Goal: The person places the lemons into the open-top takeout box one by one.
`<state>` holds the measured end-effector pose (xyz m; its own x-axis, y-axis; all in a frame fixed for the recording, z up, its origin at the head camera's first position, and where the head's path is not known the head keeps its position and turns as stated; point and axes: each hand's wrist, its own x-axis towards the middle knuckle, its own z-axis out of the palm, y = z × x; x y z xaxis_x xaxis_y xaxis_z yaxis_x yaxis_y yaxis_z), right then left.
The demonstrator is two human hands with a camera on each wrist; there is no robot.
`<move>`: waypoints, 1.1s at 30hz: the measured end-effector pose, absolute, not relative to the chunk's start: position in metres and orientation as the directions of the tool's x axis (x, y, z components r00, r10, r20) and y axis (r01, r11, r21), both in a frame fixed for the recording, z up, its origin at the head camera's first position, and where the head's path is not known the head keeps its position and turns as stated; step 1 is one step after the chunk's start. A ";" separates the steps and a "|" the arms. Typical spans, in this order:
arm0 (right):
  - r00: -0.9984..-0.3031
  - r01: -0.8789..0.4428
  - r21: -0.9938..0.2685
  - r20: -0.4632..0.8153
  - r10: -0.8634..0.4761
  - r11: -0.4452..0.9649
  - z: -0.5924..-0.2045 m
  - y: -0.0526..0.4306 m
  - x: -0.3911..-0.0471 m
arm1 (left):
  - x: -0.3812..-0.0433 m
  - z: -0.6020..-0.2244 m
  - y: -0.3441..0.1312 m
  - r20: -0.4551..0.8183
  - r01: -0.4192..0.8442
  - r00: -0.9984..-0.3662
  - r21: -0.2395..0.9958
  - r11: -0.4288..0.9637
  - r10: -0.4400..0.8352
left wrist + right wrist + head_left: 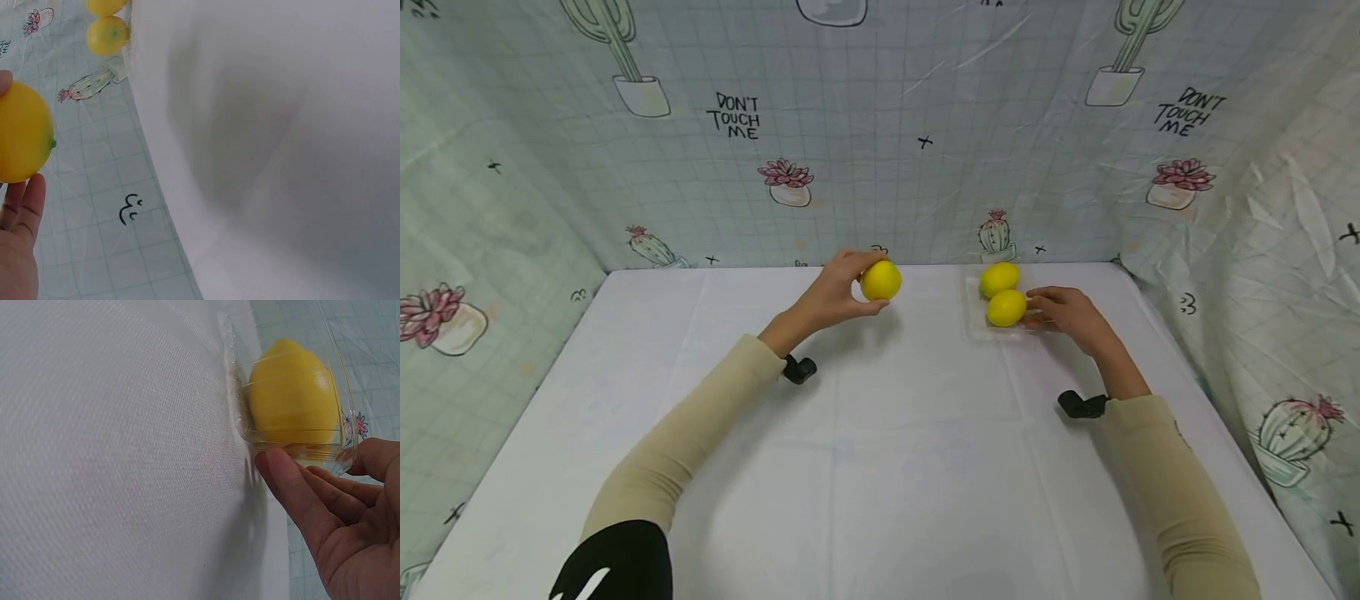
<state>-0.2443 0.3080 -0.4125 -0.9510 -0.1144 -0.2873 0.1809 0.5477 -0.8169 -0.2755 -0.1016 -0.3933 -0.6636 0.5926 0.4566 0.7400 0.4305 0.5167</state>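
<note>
A yellow lemon [881,281] is pinched between the thumb and fingers of my left hand [827,296], raised over the back of the table. In the left wrist view this lemon [25,134] shows a small green tip. To the right stands a clear plastic container [975,321], with one lemon [999,280] behind another lemon [1006,308] in it. My right hand [1071,318] holds the container's right end. The right wrist view has the thumb low at its wall and the other fingers around the end, close to the nearer lemon [292,394].
A white cloth covers the table [910,467]. Behind it hangs a curtain [880,183] printed with cacti, which also closes off both sides. Dark camera mounts [800,369] sit at the wrists. The container is near the table's back edge.
</note>
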 end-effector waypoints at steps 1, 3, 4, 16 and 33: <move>-0.951 0.179 -0.818 -0.286 -0.116 0.546 -0.412 0.308 -0.244 | -0.275 -0.394 -0.101 0.457 0.738 -0.665 0.522 0.427 0.591; -0.952 0.174 -0.820 -0.282 -0.120 0.545 -0.411 0.308 -0.244 | -0.275 -0.395 -0.100 0.462 0.738 -0.665 0.523 0.426 0.586; -0.953 0.172 -0.823 -0.279 -0.122 0.542 -0.411 0.307 -0.244 | -0.276 -0.395 -0.099 0.468 0.741 -0.663 0.524 0.420 0.585; -0.953 0.165 -0.812 -0.277 -0.121 0.560 -0.411 0.307 -0.244 | -0.277 -0.399 -0.092 0.522 0.744 -0.660 0.553 0.374 0.541; -0.954 0.175 -0.805 -0.280 -0.103 0.567 -0.411 0.305 -0.242 | -0.278 -0.400 -0.092 0.524 0.739 -0.660 0.582 0.339 0.538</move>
<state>-0.2421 0.3047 -0.4109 -0.9543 -0.1032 -0.2805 0.1752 0.5674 -0.8046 -0.2776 -0.0925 -0.4000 -0.6597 0.5384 0.5243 0.7392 0.3388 0.5821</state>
